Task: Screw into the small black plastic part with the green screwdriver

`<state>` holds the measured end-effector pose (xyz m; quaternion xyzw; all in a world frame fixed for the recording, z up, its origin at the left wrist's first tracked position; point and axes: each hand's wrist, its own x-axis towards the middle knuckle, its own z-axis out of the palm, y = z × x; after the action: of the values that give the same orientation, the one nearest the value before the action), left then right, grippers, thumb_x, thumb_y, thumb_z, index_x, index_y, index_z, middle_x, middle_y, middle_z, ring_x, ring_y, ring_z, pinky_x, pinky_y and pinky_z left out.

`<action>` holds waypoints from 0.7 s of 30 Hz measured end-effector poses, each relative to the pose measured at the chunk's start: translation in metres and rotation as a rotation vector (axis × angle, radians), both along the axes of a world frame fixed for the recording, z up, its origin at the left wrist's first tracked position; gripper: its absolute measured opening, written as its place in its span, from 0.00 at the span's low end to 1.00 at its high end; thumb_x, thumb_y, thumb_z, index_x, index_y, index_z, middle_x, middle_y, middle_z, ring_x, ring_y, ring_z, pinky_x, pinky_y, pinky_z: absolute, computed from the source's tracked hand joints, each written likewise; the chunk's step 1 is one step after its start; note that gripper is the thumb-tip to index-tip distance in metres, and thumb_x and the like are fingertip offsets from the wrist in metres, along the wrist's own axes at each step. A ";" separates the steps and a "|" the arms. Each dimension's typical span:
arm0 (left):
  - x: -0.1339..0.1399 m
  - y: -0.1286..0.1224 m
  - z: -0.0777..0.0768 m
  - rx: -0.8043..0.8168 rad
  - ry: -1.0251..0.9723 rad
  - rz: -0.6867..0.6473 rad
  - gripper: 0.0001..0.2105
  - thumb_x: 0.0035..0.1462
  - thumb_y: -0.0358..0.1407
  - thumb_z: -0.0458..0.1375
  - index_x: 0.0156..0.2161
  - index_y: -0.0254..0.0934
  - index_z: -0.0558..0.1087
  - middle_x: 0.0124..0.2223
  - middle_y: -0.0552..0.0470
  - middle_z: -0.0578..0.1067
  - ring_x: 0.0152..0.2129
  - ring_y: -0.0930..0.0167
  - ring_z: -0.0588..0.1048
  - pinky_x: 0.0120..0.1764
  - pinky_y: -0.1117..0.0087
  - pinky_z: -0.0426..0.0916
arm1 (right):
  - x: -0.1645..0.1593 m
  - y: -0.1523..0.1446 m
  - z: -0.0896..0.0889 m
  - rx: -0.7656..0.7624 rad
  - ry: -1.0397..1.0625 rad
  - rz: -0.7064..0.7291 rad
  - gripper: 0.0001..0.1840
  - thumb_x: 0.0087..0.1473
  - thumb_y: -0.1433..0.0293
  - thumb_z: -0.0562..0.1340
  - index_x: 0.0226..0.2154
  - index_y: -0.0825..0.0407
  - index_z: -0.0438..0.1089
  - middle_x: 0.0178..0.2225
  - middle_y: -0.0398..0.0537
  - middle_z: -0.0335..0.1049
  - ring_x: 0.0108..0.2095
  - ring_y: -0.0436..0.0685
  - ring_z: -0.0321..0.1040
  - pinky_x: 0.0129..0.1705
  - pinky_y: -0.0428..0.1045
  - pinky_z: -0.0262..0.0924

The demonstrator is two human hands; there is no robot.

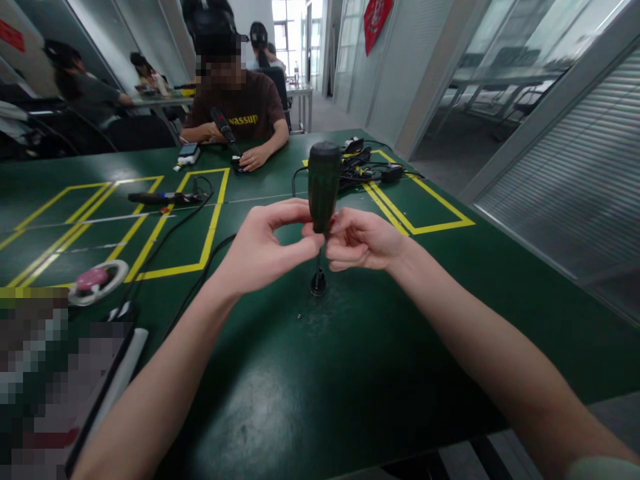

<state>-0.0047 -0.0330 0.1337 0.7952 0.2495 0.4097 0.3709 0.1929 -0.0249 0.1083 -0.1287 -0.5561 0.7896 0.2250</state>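
Upright in front of me stands a dark screwdriver (pixel 324 180) with a thick ribbed grip, its thin shaft pointing down. The shaft's lower end meets a small round black piece (pixel 318 283) on the green table. My left hand (pixel 273 243) pinches the bottom of the grip between thumb and fingers. Curled beside it, my right hand (pixel 365 240) has its fingertips pressed together by the shaft just under the grip; whether they hold the shaft or something tiny is hidden. A tiny metal bit, perhaps a screw (pixel 299 316), lies left of the black piece.
A heap of black cables (pixel 363 167) lies behind the screwdriver. At left are a pen-shaped tool (pixel 165 198) with a cord and a white ring-shaped item (pixel 117 273) with pink inside. Across the table (pixel 400 333), a co-worker (pixel 235 110) holds another driver. Yellow tape marks rectangles.
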 end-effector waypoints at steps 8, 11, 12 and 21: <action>0.005 -0.001 -0.005 -0.024 -0.044 0.129 0.09 0.52 0.34 0.69 0.40 0.37 0.85 0.39 0.52 0.85 0.36 0.70 0.81 0.44 0.70 0.75 | 0.002 -0.011 -0.003 0.063 0.001 -0.192 0.10 0.57 0.67 0.55 0.40 0.53 0.67 0.12 0.28 0.47 0.13 0.46 0.35 0.17 0.43 0.36; 0.005 0.000 -0.006 -0.053 -0.096 0.126 0.10 0.49 0.36 0.72 0.37 0.36 0.84 0.37 0.52 0.85 0.35 0.71 0.82 0.42 0.72 0.76 | 0.009 -0.021 -0.018 0.116 -0.062 -0.495 0.09 0.57 0.67 0.58 0.40 0.53 0.68 0.14 0.29 0.51 0.15 0.47 0.40 0.19 0.44 0.39; 0.005 -0.001 -0.006 -0.061 -0.105 0.123 0.10 0.49 0.36 0.73 0.37 0.35 0.84 0.36 0.52 0.85 0.34 0.72 0.82 0.40 0.73 0.77 | 0.012 -0.026 -0.025 0.148 -0.112 -0.594 0.10 0.56 0.66 0.59 0.39 0.53 0.69 0.16 0.31 0.53 0.16 0.47 0.43 0.20 0.44 0.42; 0.006 -0.003 -0.011 0.036 -0.109 0.162 0.22 0.49 0.36 0.73 0.50 0.34 0.78 0.34 0.53 0.83 0.28 0.76 0.79 0.32 0.78 0.73 | 0.015 -0.063 -0.096 0.602 -0.591 -0.879 0.29 0.53 0.69 0.68 0.58 0.49 0.70 0.57 0.56 0.74 0.57 0.64 0.69 0.54 0.59 0.65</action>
<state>0.0008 -0.0361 0.1224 0.7554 0.2851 0.4854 0.3354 0.2081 -0.0880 0.0121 -0.4907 -0.6888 0.3617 0.3923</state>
